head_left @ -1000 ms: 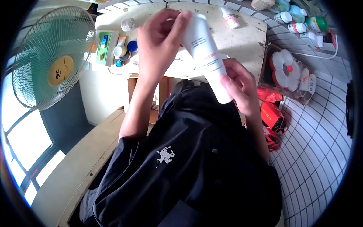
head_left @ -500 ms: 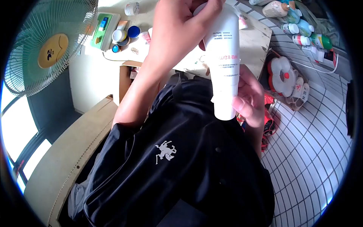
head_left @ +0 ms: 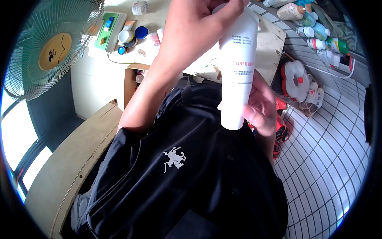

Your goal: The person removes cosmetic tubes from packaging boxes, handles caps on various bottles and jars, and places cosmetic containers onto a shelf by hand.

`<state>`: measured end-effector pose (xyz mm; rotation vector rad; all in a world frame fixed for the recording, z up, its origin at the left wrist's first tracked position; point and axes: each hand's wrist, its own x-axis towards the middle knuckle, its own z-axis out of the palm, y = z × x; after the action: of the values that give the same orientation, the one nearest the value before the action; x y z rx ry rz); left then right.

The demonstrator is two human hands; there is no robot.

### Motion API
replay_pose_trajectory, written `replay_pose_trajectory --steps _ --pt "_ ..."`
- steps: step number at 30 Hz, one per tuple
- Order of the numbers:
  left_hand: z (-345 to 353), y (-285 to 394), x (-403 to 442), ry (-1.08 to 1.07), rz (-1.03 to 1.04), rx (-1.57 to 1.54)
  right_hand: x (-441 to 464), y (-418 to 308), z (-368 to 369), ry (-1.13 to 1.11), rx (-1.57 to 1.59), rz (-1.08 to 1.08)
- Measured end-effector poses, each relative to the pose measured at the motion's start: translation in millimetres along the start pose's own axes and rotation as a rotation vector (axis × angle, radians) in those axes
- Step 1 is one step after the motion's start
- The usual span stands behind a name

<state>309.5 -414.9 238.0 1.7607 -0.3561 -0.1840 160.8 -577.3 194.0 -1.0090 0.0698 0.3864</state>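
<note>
A white tube with printed dark and pink lettering is held nearly upright before my chest. My left hand grips its upper end, with the fingertips partly cut off by the frame's top edge. Around the lower part of the tube, my right hand is closed, its thumb on the front and its fingers behind. The tube hides part of the table beyond it.
A green fan stands at the left. Small jars, a blue lid and a green-and-white case lie on the table. Several bottles line the upper right, above a flower-shaped tray.
Over the last second the tube has come closer and turned more upright, and its lettering has rotated. Both hands have kept hold of it. The view has shifted slightly.
</note>
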Motion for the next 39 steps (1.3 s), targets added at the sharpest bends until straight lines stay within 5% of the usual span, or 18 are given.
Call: replay_pose_trajectory --steps 2,9,11,15,24,26,30,33,37,39 --pt "-1.4 10.2 3.4 -0.021 -0.200 0.026 0.5 1.5 0.4 0.001 0.004 -0.002" --pt "-4.6 5.3 1.7 -0.009 -0.167 -0.007 4.2 -2.4 11.7 0.082 -0.136 0.015" --pt "-5.1 1.9 -1.2 0.004 -0.020 -0.008 4.7 -2.2 12.2 0.073 -0.137 0.000" --pt "-7.9 3.5 3.5 -0.013 -0.126 0.019 4.8 -1.9 13.3 0.068 -0.159 -0.002" --pt "-8.0 -21.4 5.8 0.040 0.186 -0.038 10.6 -0.5 21.2 0.077 0.029 -0.036" --pt "-7.1 -10.1 3.3 0.046 -0.005 -0.076 10.9 -0.5 20.4 0.071 0.034 -0.035" --pt "-10.8 -5.0 -2.6 0.015 0.012 -0.135 12.3 -2.9 14.3 0.064 -0.016 -0.025" --pt "-7.2 -5.2 -3.3 -0.004 -0.172 -0.264 13.6 -6.6 11.6 -0.072 0.037 0.105" --pt "-2.1 -27.6 -4.1 -0.257 0.063 -0.325 19.2 0.3 31.9 0.270 -0.266 0.086" --pt "1.1 -20.6 -12.3 -0.266 -0.152 -0.664 25.9 10.9 31.4 0.393 -0.547 -0.202"
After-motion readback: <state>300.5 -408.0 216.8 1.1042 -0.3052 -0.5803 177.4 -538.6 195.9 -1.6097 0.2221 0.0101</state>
